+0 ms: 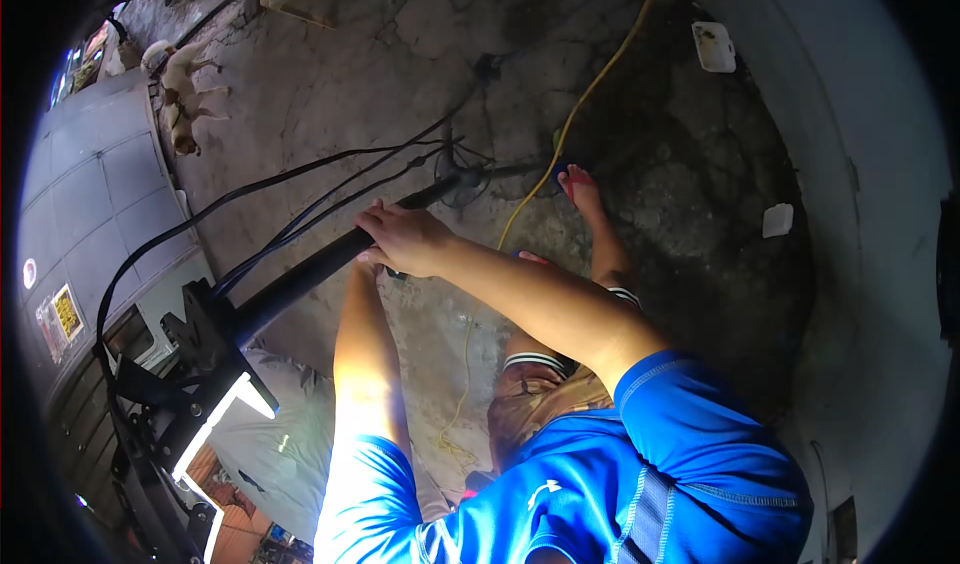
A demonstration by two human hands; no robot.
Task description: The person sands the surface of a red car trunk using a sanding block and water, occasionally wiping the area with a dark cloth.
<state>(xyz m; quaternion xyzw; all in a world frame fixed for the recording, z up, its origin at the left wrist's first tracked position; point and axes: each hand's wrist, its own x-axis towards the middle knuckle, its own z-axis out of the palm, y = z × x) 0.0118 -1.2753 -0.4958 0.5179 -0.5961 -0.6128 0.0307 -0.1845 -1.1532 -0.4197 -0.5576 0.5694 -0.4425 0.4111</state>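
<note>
A black pole (310, 264) slants across the view, from a base on the floor up to a dark bracket (200, 329) at the near left. My right hand (408, 239) is closed round the middle of this pole, its fingers curled over the top. Just below it my left hand (372, 256) is at the same pole, mostly hidden behind the right hand, so its grip cannot be made out. A small dark part sticks out beneath the hands. Bright white light strips (215, 424) glow on the bracket's near end. Black cables (240, 186) loop beside the pole.
A yellow cord (572, 122) runs over the cracked concrete floor (400, 74) past my feet. A dog (183, 94) is at the far left beside a grey metal gate (105, 189). A white container (713, 47) and a white scrap (777, 220) lie near the right-hand wall (870, 214).
</note>
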